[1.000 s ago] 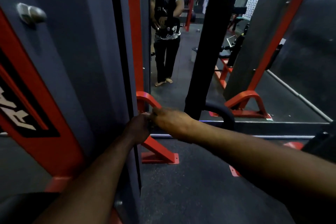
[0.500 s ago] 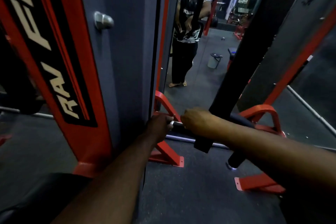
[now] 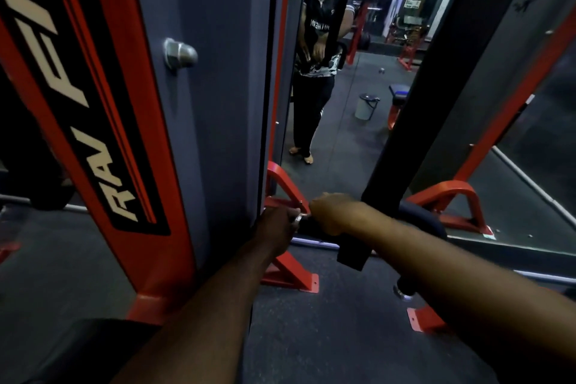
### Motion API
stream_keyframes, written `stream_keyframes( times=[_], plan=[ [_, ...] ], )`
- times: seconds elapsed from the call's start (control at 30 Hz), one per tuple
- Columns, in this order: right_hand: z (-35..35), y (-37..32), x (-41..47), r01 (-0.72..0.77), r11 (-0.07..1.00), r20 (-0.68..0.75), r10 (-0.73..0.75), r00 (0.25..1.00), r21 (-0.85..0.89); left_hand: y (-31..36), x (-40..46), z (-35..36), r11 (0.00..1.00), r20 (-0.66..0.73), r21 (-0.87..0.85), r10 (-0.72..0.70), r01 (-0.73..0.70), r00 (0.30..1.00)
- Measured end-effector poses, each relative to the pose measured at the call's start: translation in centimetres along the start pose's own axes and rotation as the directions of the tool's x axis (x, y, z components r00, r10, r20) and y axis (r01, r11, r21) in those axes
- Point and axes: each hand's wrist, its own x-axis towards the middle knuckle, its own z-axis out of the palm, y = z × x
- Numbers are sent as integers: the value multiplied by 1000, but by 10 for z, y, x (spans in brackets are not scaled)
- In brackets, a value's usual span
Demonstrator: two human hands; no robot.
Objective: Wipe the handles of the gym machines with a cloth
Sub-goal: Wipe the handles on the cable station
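Lettering in white runs down the red and black panel [image 3: 78,97] at the left of the frame, beside a grey upright [image 3: 218,72] with a domed bolt [image 3: 180,53]. At centre, the left hand [image 3: 276,226] curls around the metal end of a dark handle bar [image 3: 314,229]; the right hand [image 3: 332,212] grips it just beside. No cloth shows. A black post [image 3: 414,103] crosses the bar, rising toward the upper right before the mirror [image 3: 358,134].

No cloth shows; hands [image 3: 307,220] hide the handle's [image 3: 417,215] end.
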Motion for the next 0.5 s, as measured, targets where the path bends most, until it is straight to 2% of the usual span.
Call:
stream_keyframes(
  times=[0.1,0.17,0.23,0.3,0.4,0.5],
  plan=[
    [-7,-1,1,-16,971,172,58,983,-237,-1,1,0,997,19,53,49,-50,999],
    [-11,-7,7,-11,963,195,66,979,-269,-4,4,2,999,30,51,17,-18,999],
    [-13,-8,13,-25,989,112,41,993,-142,-2,1,0,999,17,51,8,-9,1000],
    [-14,-6,16,-49,992,2,50,999,120,-6,1,-1,997,1,59,45,-45,999],
    [-6,-11,19,-94,894,-50,128,991,439,-11,2,-3,988,37,143,47,-51,998],
    [10,-14,14,-109,868,-53,153,987,485,-5,1,-2,996,37,63,62,-65,997]
  ],
)
